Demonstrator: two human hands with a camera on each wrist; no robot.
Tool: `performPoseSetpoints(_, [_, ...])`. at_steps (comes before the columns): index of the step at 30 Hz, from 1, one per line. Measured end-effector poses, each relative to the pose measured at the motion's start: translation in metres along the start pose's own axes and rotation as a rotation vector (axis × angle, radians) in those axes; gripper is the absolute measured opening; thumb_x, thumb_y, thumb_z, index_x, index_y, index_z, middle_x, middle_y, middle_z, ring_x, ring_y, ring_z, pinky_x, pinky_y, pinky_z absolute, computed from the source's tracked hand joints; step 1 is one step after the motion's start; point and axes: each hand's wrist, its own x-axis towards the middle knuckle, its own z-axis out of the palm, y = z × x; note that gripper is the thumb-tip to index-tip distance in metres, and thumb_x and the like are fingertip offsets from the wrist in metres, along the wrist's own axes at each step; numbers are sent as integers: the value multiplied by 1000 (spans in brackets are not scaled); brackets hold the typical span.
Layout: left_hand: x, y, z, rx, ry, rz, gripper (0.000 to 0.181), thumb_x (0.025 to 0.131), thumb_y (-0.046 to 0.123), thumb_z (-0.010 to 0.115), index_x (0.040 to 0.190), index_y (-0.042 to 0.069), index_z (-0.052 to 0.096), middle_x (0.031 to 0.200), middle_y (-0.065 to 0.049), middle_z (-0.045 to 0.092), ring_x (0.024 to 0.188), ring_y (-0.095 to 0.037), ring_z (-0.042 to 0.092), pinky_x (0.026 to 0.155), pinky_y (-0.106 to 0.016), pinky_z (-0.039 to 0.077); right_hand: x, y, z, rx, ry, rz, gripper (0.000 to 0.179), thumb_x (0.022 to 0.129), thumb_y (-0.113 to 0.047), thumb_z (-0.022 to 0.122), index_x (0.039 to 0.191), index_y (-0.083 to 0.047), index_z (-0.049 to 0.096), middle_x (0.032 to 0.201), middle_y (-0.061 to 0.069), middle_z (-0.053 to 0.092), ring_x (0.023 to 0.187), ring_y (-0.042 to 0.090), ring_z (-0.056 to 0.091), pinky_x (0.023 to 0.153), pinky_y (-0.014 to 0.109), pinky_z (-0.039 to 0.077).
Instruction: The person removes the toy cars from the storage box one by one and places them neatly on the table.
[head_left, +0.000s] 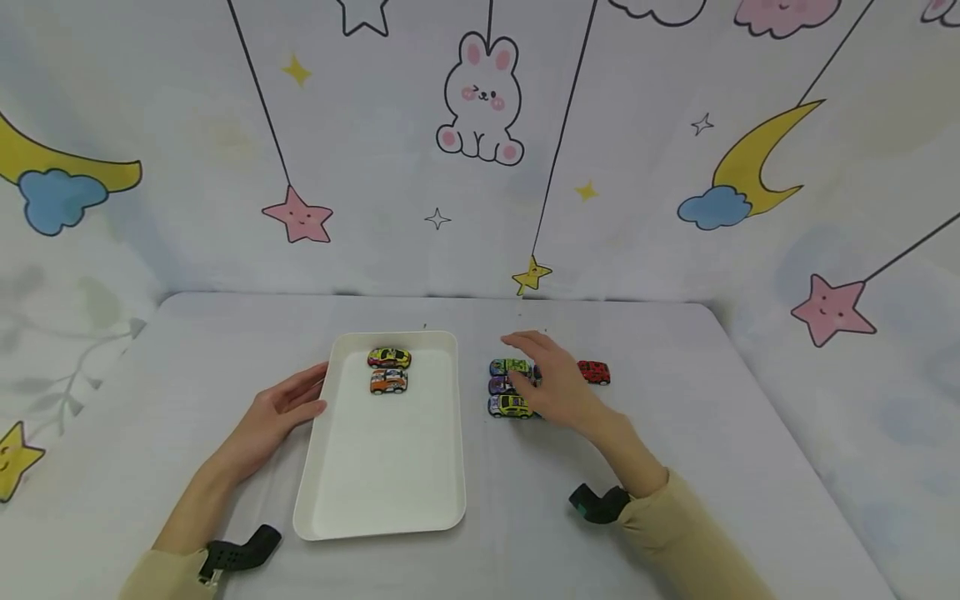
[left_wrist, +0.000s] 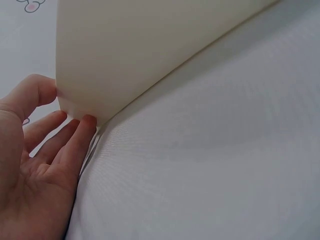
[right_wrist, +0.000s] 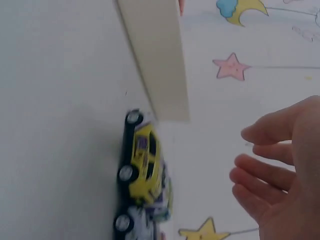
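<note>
A white tray [head_left: 386,467] lies on the table with a yellow toy car [head_left: 389,357] and an orange-and-white toy car [head_left: 388,382] near its far end. My left hand [head_left: 281,417] touches the tray's left side with its fingertips; in the left wrist view the fingers meet the tray's outer wall [left_wrist: 115,60]. My right hand [head_left: 558,383] hovers over a cluster of toy cars right of the tray, fingers loosely bent and holding nothing. Of that cluster, a green car [head_left: 508,367], a purple car [head_left: 501,385] and a yellow car [head_left: 510,407] show; others are partly hidden beneath the hand.
A red toy car [head_left: 595,372] sits at the right of the cluster. The white table [head_left: 675,392] backs onto a cloth wall [head_left: 390,150] printed with stars, moons and a bunny. A black wrist camera [head_left: 600,504] is strapped to each forearm.
</note>
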Motion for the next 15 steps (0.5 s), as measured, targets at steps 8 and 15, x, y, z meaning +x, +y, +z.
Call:
performPoseSetpoints(8, [2,-3,-1,-13,-6,14,65,100,21,63,156,8,33,162,-16,30,139,0,39,101,-8,42,36,-45,27,-29,-124,-17,39,96,-15,66,133,-5,61,132,9,63,125,26,57,103,46,51])
performPoseSetpoints(15, [1,-4,-1,-20,-9,18,65,100,20,63,156,8,33,161,-17,31,138,2,41,100,-8,42,61,-72,59,-94,-241,3,43,97,-19,67,136,-4,59,134,10,62,127,27,56,106,42,49])
